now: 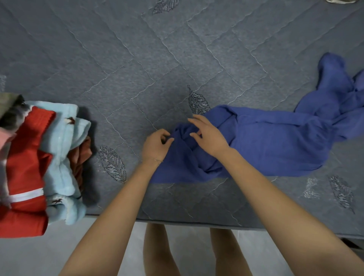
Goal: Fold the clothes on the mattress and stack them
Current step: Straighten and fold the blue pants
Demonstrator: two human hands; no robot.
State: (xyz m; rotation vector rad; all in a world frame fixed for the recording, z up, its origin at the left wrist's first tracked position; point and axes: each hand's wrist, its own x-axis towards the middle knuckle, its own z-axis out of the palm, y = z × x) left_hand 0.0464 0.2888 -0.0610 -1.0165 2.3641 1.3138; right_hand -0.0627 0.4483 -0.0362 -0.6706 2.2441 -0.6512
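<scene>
A blue garment (275,138) lies crumpled on the grey quilted mattress (137,69), stretching from the middle to the right edge of view. My left hand (155,144) pinches its left end between thumb and fingers. My right hand (208,134) hovers just to the right over the same bunched end, fingers spread and slightly bent, thumb touching the cloth. A stack of folded clothes (39,167) sits at the left: a red piece on top, light blue fleece and a brown item beneath.
The mattress's front edge (197,222) runs along the bottom, with pale floor and my legs below it. Embroidered leaves mark the cover. A bit of pale fabric (340,1) shows at the top right corner.
</scene>
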